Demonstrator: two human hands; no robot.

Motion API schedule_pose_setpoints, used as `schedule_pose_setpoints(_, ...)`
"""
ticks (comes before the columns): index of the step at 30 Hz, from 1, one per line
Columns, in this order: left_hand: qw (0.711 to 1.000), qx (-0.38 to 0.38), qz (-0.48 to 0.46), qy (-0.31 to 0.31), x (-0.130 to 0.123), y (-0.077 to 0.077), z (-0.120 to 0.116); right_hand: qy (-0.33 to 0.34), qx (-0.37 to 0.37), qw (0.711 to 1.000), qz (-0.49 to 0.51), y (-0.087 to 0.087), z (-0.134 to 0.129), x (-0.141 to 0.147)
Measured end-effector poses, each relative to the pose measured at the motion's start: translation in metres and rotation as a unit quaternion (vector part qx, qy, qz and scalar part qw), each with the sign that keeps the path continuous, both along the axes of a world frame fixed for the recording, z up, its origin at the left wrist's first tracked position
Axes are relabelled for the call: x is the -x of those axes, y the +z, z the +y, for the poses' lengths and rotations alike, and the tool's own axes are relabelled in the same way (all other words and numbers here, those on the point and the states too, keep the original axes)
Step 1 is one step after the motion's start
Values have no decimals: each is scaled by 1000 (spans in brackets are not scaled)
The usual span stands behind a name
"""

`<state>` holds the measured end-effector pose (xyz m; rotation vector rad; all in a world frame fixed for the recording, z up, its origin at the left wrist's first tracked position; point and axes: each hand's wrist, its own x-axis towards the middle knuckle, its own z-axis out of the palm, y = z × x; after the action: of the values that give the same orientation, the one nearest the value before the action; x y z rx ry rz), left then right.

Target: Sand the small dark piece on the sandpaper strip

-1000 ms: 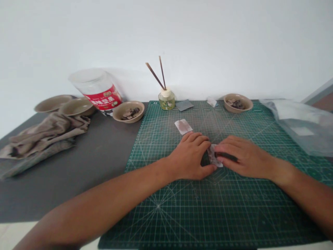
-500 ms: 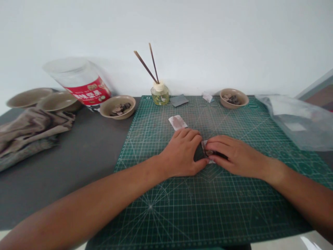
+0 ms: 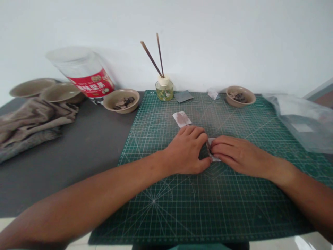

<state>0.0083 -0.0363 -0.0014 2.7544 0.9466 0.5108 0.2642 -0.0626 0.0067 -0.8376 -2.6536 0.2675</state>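
Observation:
My left hand is curled on the green cutting mat, thumb and fingertips pressing the left edge of a small piece of white-backed sandpaper. Over that same piece, my right hand has its fingers closed together. Whatever they pinch is hidden beneath the fingertips. A second white piece of sandpaper with a brownish worn patch lies just beyond my left knuckles.
Bowls of small brown chips stand at left and right. Along the back are a reed diffuser, a grey sheet and a crumpled scrap. A jar, a cloth and a plastic bag flank the mat.
The view has shifted slightly. My right fingers have moved a little on the sandpaper, and the dark gap under them no longer shows. My left hand keeps its hold on the edge.

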Motion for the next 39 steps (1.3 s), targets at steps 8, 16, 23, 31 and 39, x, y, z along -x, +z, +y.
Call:
schedule_pose_setpoints(8, 1000, 5, 2, 6, -1, -2, -3, -20, 6, 1000, -19, 4, 11, -2)
schedule_pose_setpoints(16, 1000, 9, 24, 6, -2, 1, -3, -47, 34, 998, -30, 7, 19, -8)
schedule_pose_setpoints(23, 1000, -3, 31, 2, 0, -2, -6, -29, 74, 997, -17, 7, 12, -1)
schedule_pose_setpoints(31, 999, -13, 29, 5, 0, -5, -6, -17, 145, 989, -8, 11, 13, -6)
schedule_pose_setpoints(39, 1000, -13, 26, 6, 0, -5, -5, -39, 84, 996, -1, 10, 19, -7)
